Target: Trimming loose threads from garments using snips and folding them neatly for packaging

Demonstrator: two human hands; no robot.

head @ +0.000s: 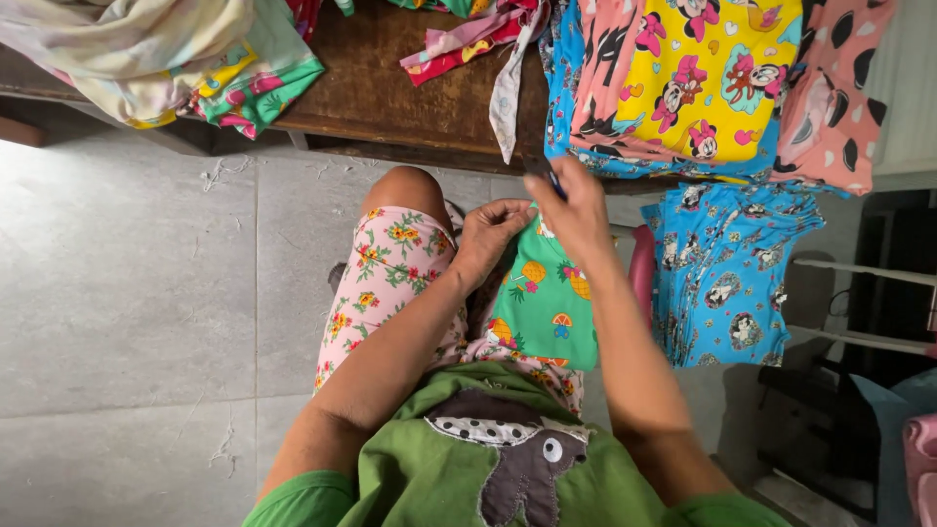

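While the left hand [491,232] pinches the green fruit-print cloth [545,303] on the lap, the right hand [576,210] grips a small dark tool [554,182]. Printed garments [698,73] cover the wooden surface's [381,88] right end.

Grey tiled floor [127,293] lies in even daylight, with a dark wooden bench [381,88] across the top and a white-railed dark frame [878,293] at the right edge

Green fruit-print cloth [545,303] across lap
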